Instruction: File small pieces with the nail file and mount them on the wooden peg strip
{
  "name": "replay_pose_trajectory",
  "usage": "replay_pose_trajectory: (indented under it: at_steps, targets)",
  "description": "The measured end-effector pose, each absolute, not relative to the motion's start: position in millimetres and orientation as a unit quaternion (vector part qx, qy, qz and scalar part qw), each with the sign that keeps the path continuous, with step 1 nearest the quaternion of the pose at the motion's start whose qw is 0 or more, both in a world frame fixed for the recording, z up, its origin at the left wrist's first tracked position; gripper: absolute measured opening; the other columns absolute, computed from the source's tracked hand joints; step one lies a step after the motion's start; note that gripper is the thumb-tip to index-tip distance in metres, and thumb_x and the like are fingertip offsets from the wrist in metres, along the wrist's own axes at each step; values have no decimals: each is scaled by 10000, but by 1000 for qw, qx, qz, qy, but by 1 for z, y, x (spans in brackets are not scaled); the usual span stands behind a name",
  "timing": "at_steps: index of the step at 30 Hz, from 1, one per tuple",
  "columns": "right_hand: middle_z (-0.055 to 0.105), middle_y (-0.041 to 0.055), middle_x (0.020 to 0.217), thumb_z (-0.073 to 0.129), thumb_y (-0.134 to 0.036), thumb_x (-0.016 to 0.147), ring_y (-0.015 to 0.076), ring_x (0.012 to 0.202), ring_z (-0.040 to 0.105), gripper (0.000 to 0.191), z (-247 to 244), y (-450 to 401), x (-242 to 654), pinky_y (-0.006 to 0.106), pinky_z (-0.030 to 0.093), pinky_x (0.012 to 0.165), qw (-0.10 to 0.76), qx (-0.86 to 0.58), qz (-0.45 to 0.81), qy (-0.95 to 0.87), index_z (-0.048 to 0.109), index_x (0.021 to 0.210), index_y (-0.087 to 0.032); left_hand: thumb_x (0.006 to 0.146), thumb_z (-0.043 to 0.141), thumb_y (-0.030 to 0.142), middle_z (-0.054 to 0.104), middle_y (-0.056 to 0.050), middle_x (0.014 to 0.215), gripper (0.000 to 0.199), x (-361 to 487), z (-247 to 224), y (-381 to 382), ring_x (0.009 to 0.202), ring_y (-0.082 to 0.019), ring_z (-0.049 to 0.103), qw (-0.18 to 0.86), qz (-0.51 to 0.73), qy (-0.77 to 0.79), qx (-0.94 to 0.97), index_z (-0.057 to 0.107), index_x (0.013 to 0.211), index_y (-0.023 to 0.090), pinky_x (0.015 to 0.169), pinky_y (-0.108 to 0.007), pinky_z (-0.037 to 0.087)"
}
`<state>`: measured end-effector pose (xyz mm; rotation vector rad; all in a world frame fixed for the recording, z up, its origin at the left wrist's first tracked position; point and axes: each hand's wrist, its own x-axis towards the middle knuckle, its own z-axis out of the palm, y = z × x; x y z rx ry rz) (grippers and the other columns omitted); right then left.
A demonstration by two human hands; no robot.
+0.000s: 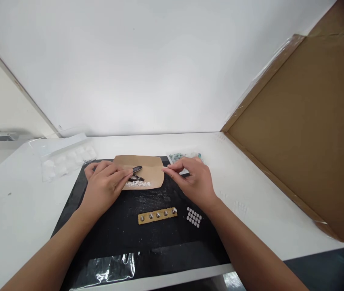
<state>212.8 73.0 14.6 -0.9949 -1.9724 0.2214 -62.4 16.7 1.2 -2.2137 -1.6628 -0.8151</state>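
My left hand [103, 184] is closed, its thumb and fingers gripping a dark narrow tool with a rounded end [137, 168]. That tool is held over a brown paper sheet [155, 165], where small white bits [138, 184] and a dark piece [137, 178] lie. To the right of the paper, my right hand [191, 178] pinches a small white piece [165, 167] between thumb and forefinger. Nearer to me lies a tan strip [147, 220] bearing several shiny metallic pieces in a row. Small white rounded pads [194, 217] sit in rows to its right.
A black mat [114, 234] covers part of the white table [250, 194]. Clear packaging with white pieces [69, 159] lies at the back left. Behind my right hand is a clear bag with green contents [178, 157]. A large cardboard panel [299, 133] stands on the right.
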Motion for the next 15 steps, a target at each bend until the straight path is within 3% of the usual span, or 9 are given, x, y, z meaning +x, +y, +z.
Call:
replay_pose_trajectory:
  at_steps: [3,11,15]
  targets:
    - [755,-17,735,757,-477,928,180,663,680,292,19,77,219,380,446,789,456,-425,80,-778,692,770,-240,1035,613,360,799,-24,914,215,-58,5,13,955,-247,650,107,-304,-553,-768,810,972,298,989,-481,337]
    - [775,-16,772,790,-438,914,163,676,701,292,19,87,231,369,452,832,485,-424,86,-760,660,762,-225,1016,623,316,730,5,702,372,-54,3,13,853,-226,682,109,-328,-524,-778,704,661,240,989,-465,340]
    - [768,-19,758,783,-469,915,154,666,692,321,16,87,228,362,438,837,475,-418,106,-767,657,757,-219,1053,518,278,788,-21,856,385,-49,5,13,927,-233,695,94,-348,-533,-765,700,717,235,1038,-492,324]
